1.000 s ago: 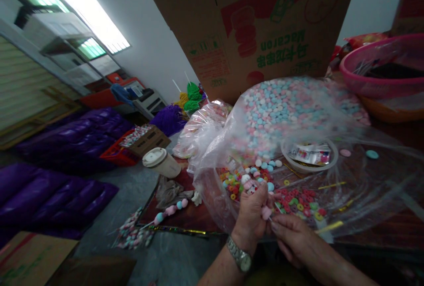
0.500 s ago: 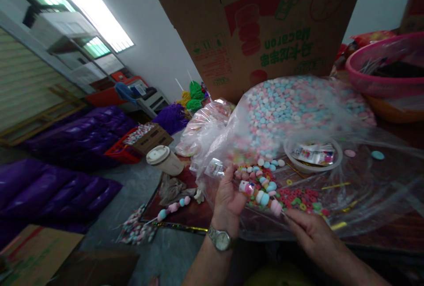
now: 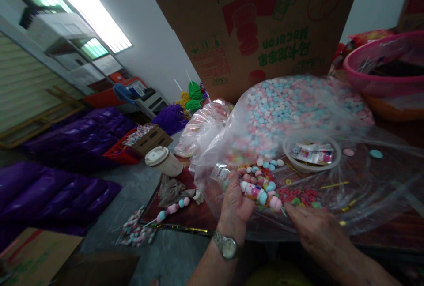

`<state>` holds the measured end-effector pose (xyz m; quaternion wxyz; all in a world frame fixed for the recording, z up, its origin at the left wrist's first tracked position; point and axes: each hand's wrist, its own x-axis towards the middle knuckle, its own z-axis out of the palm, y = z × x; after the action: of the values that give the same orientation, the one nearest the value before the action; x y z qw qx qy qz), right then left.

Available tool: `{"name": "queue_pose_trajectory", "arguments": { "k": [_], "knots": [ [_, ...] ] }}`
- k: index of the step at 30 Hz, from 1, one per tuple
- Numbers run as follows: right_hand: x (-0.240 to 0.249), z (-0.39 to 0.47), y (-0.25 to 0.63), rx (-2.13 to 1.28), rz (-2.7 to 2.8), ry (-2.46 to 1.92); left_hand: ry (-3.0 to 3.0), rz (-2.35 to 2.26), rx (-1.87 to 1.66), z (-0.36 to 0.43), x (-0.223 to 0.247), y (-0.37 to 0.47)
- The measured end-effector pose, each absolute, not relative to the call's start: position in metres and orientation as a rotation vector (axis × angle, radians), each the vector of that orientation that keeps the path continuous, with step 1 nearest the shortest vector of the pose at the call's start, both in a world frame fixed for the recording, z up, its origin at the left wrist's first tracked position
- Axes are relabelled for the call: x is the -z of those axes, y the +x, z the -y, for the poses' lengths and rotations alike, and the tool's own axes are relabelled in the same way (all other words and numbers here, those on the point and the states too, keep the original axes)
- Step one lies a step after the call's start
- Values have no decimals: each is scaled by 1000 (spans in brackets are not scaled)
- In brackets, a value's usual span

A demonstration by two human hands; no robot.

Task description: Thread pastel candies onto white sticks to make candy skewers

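Observation:
Between my hands a candy skewer (image 3: 275, 203) of pink, blue and white marshmallow-like pieces slants down to the right. A printed wrapper band (image 3: 252, 192) sits round its upper part. My left hand (image 3: 236, 202), with a watch on the wrist, holds the skewer's upper end; its fingers are partly hidden behind it. The fingers of my right hand (image 3: 311, 222) are closed at the thin stick at the lower end. Behind and below lie loose candy pieces (image 3: 273, 162) and red and green candy rings (image 3: 306, 195) on clear plastic.
Beyond stands a large clear bag of candies (image 3: 274, 105) against a cardboard box (image 3: 205, 34). A round plastic tub (image 3: 336, 162) holds printed wrappers. At left are a lidded paper cup (image 3: 170, 164) and another candy skewer (image 3: 172, 208). A pink basin (image 3: 361, 78) is at right.
The wrapper band sits further down the skewer, with a white piece now showing above it. My left hand has shifted slightly right; my right hand stays near the stick's end.

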<state>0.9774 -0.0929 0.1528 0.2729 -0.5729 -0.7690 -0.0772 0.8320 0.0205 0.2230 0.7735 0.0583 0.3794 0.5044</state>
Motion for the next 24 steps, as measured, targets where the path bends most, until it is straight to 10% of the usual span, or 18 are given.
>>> {"name": "queue_pose_trajectory", "arguments": {
  "k": [11, 24],
  "knots": [
    [-156, 92, 1001, 500, 2182, -1515, 139, -887, -895, -21, -219, 834],
    [-177, 93, 954, -1446, 1274, -1383, 190, -733, -1013, -4, -211, 843]
  ]
}}
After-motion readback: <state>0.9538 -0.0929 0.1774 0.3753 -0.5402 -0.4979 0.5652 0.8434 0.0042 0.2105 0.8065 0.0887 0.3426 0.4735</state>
